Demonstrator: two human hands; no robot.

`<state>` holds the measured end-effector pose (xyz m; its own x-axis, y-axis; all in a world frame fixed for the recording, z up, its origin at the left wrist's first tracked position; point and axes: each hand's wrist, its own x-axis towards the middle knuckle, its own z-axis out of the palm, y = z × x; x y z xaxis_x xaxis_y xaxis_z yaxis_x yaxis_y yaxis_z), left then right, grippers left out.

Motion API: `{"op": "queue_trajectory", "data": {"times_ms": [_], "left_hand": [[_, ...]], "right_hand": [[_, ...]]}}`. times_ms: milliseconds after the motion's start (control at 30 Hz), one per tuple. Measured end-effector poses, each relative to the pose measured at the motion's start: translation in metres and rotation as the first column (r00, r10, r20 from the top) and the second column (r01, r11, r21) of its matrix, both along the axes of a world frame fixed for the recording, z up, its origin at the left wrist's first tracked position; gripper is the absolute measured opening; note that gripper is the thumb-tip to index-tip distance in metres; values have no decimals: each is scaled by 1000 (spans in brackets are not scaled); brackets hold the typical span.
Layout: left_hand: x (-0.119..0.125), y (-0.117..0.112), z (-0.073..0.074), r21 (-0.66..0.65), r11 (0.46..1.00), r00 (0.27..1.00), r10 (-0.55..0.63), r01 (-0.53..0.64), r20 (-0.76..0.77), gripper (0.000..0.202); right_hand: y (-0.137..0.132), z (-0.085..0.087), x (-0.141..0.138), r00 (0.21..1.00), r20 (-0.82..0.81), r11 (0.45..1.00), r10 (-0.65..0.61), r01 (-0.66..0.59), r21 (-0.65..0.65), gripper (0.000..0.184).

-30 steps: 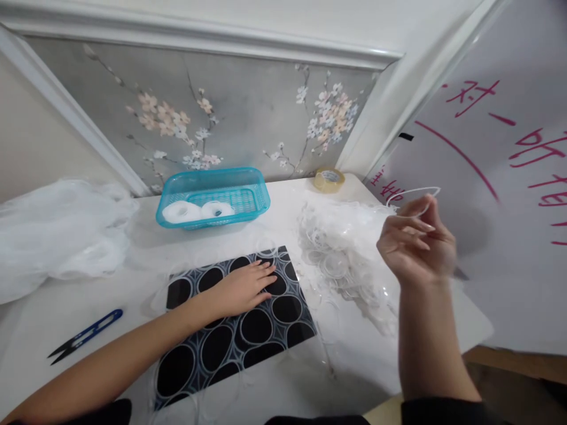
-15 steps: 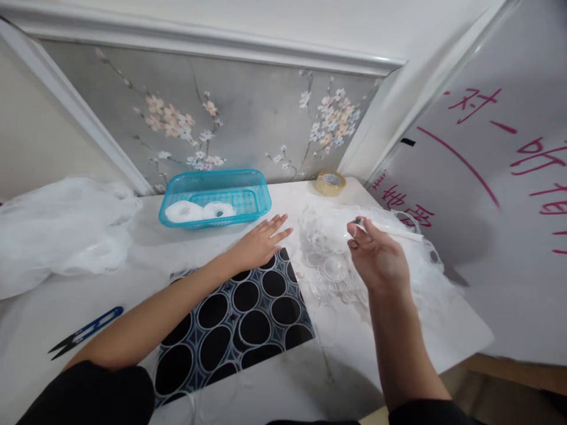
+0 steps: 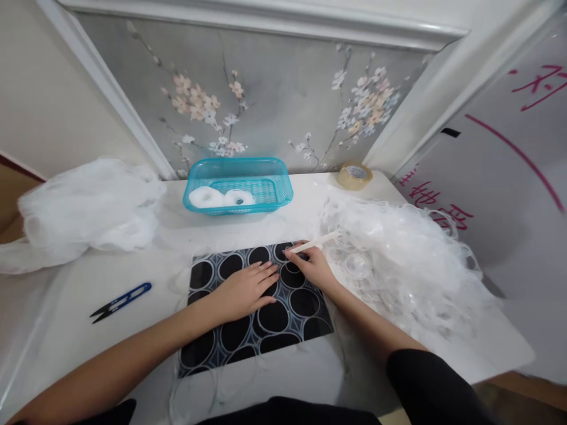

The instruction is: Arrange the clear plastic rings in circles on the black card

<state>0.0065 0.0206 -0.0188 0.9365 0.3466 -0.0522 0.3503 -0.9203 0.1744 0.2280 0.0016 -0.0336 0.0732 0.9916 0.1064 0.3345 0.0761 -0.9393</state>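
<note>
My left hand lies flat on a dark sheet with pale ring outlines, fingers spread and nothing held. Near the sheet's far right corner, my right hand pinches a slim white pen-like stick. Its lower end is at the sheet beside my fingertips, and the other end points up to the right. I cannot make out its exact kind. Just right of that hand spreads a heap of translucent white rings and film.
A teal basket holding two white rolls stands at the back. Clear tape sits at back right. Blue thread snips lie on the white table at left, below a white gauzy bundle.
My right hand has come down from above the heap to the sheet's far right corner, bringing the white stick. My left hand has moved from the sheet's far edge onto its middle.
</note>
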Motion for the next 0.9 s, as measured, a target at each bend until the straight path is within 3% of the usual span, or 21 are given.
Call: {"op": "queue_trajectory", "data": {"times_ms": [200, 533, 600, 700, 767, 833, 900], "left_hand": [[-3, 1, -1, -2, 1000, 1000, -14, 14, -23, 54], [-2, 1, -5, 10, 1000, 1000, -23, 23, 16, 54], [-1, 0, -5, 14, 1000, 1000, -16, 15, 19, 55], [-1, 0, -5, 17, 1000, 1000, -26, 26, 13, 59], [0, 1, -6, 10, 999, 999, -37, 37, 5, 62], [0, 1, -7, -6, 999, 999, -44, 44, 10, 64], [-1, 1, -7, -21, 999, 999, -42, 43, 33, 65]], "right_hand": [[-3, -10, -2, 990, 141, 1000, -13, 9, 28, 17], [-8, -12, -4, 950, 309, 998, -33, 12, 69, 15], [-16, -11, -10, 900, 436, 991, -19, -41, 128, 15], [-27, -8, -22, 738, 674, 959, 24, -208, 193, 21], [-25, -5, -21, 660, 750, 946, 45, -268, 180, 25], [-14, 4, -7, 668, 744, 958, 21, -226, 177, 25], [3, 18, 17, 736, 670, 970, -97, -81, 229, 23]]}}
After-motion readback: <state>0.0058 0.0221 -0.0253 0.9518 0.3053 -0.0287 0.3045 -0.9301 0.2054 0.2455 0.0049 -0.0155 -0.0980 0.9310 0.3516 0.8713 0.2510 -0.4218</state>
